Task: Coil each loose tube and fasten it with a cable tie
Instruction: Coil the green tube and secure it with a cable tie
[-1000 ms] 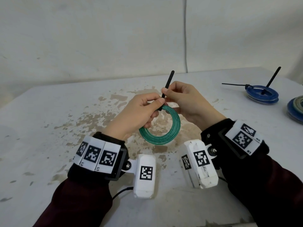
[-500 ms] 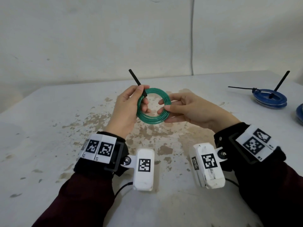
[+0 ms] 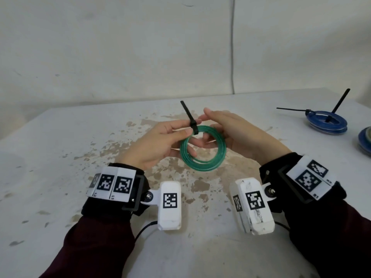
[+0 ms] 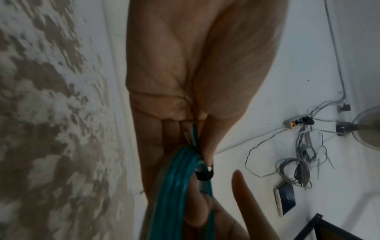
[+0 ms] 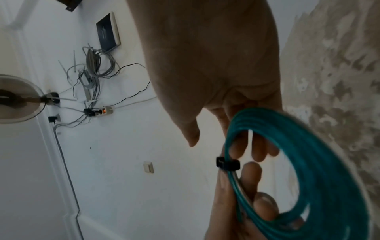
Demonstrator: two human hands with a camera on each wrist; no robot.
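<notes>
So the person is holding one coiled green plastic tube up off the table, roughly in the middle between both hands. There's one black cable tie cinched around the top-left of that coil, with its loose tail sticking up and away. The left hand is doing the gripping: thumb and fingers are pinching the coil right next to the tie's head, and a couple of its fingers are poking through the ring. The right hand is sitting just behind the far side of the coil with its fingers stretched out pretty much straight and loose, not clamping anything; from the right wrist view the fingertips are right by the tube, but it's hard to say whether they're actually touching it.

Off to the right on the stained white table there's one coiled blue tube lying flat, with two black cable ties poking out of it. One more coil, bluish, is getting cut off by the right edge, so not much to say about it.

Both wrists are wearing white marker blocks.
</notes>
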